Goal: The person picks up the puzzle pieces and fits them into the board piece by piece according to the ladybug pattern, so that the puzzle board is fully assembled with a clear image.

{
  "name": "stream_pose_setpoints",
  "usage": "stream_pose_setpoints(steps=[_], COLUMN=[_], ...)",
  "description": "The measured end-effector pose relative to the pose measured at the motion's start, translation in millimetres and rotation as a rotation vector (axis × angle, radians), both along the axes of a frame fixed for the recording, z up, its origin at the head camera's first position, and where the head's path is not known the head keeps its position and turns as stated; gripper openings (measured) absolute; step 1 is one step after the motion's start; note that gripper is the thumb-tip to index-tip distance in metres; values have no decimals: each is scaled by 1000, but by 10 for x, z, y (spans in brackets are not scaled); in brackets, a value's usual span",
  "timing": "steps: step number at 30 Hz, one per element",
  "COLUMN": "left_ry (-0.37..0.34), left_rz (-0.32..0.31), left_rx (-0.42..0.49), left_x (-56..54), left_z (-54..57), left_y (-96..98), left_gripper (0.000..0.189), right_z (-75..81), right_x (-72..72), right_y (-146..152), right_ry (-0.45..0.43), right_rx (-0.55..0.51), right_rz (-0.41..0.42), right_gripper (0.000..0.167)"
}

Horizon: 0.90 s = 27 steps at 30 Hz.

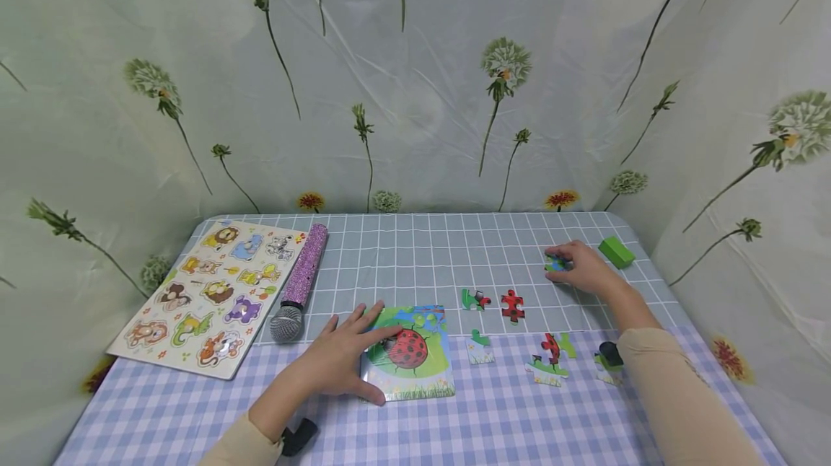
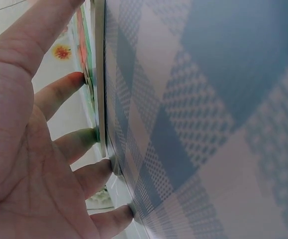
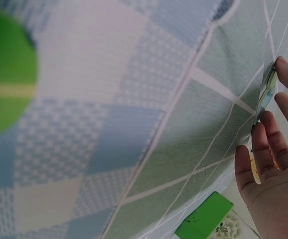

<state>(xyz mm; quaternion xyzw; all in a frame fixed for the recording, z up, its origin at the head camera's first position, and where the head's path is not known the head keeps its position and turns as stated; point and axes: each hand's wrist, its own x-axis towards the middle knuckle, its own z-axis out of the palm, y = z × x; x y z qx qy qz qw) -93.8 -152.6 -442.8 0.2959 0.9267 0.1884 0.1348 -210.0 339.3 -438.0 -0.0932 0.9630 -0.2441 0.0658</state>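
My left hand (image 1: pixel 339 356) lies with spread fingers over the left side of a ladybug puzzle board (image 1: pixel 425 374). In the left wrist view, fingertips (image 2: pixel 78 78) touch the board's face near its edge. At the back right, my right hand (image 1: pixel 587 268) pinches a blue-green puzzle piece (image 1: pixel 557 264) between thumb and fingers. The right wrist view shows that piece (image 3: pixel 267 95) tilted on edge close to the cloth. Between the hands lie a green-and-red piece (image 1: pixel 476 299), a red piece (image 1: pixel 512 306) and a grassy piece (image 1: pixel 480 348).
Nearer my right forearm are a joined red-and-green cluster (image 1: pixel 548 365) and a grassy piece (image 1: pixel 609 372), partly covered by a black wrist device. A green block (image 1: pixel 617 252) sits beyond the right hand. At left, a glittery pink microphone (image 1: pixel 306 271) lies against an animal puzzle board (image 1: pixel 214 293).
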Motion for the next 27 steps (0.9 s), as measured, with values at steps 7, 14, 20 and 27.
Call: stream_pose_setpoints(steps=[7, 14, 20, 27], left_ry=[-6, -3, -8, -18], left_rz=[8, 6, 8, 14], left_rx=[6, 6, 8, 7], left_x=[0, 6, 5, -4], left_z=[-1, 5, 3, -22], left_y=[2, 5, 6, 10], left_gripper=[113, 113, 113, 112], right_z=[-1, 8, -8, -17], right_x=[15, -5, -40, -44], right_y=[31, 99, 149, 175], right_ry=[-2, -30, -29, -44], right_rx=[-12, -22, -19, -22], right_rz=[-5, 25, 50, 33], right_gripper=[56, 57, 56, 53])
